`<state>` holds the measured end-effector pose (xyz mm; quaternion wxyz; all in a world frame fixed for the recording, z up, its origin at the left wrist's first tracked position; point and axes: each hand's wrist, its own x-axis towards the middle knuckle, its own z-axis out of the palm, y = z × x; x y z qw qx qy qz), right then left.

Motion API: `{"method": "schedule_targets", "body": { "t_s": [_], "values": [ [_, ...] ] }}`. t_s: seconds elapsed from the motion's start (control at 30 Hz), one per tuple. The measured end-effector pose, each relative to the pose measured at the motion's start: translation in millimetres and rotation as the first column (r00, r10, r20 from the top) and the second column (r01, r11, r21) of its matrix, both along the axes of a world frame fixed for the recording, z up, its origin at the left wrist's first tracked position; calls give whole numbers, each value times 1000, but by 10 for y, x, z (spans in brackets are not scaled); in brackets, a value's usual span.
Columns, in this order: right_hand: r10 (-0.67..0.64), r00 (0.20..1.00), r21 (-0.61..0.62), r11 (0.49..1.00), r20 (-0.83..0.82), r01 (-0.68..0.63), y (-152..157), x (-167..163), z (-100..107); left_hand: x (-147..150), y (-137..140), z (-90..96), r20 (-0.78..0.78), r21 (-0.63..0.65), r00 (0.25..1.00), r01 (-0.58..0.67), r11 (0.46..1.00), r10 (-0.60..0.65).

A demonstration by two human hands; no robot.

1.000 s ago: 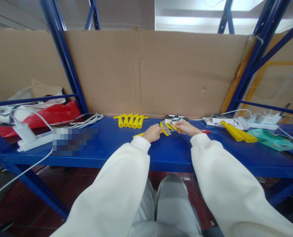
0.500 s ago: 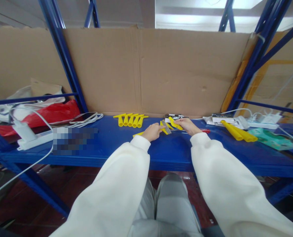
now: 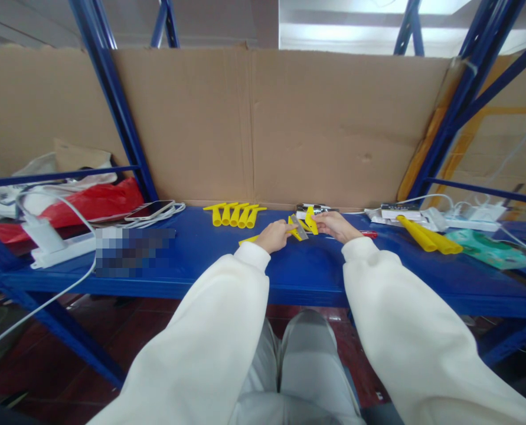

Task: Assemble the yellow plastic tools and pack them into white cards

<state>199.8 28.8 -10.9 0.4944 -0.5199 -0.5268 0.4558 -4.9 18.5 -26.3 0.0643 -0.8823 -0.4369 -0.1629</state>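
My left hand [image 3: 274, 236] is closed around a yellow scraper [image 3: 295, 229]; its metal blade faces right, and part of its yellow handle shows on the left side of the hand. My right hand [image 3: 337, 226] pinches a small flat yellow plastic piece [image 3: 311, 221] just right of the blade. Whether the piece touches the blade I cannot tell. Another bit of yellow shows between the two, partly hidden. Behind my right hand lies a tool with a red handle [image 3: 369, 235], its shaft mostly covered.
Several yellow scraper handles [image 3: 236, 216] lie in a row at the back of the blue shelf [image 3: 218, 260]. On the right are yellow tubular handles [image 3: 428, 236], a green packet [image 3: 488, 249] and cables. A phone [image 3: 150, 211], power strip [image 3: 63, 251] and red bag [image 3: 98, 203] sit left.
My right hand has turned the small yellow piece from slanting to nearly upright and shifted it slightly left. My left hand and the scraper stay almost still.
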Motion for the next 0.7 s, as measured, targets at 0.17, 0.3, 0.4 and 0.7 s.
{"method": "schedule_targets", "body": {
  "t_s": [0.17,0.3,0.4,0.7],
  "values": [
    [-45,993,67,997,108,38,8,-40,-9,3,20,-26,28,12,1000,-1,1000,1],
    [-77,969,142,989,236,44,-19,-114,-5,5,82,-73,94,16,995,21,1000,-22],
    [-53,963,184,983,263,4,-36,-185,-11,9,106,-85,125,0,991,36,999,-35],
    [-47,953,222,975,300,-22,18,-271,-66,22,73,-60,125,-29,992,31,999,-28]
  ]
}}
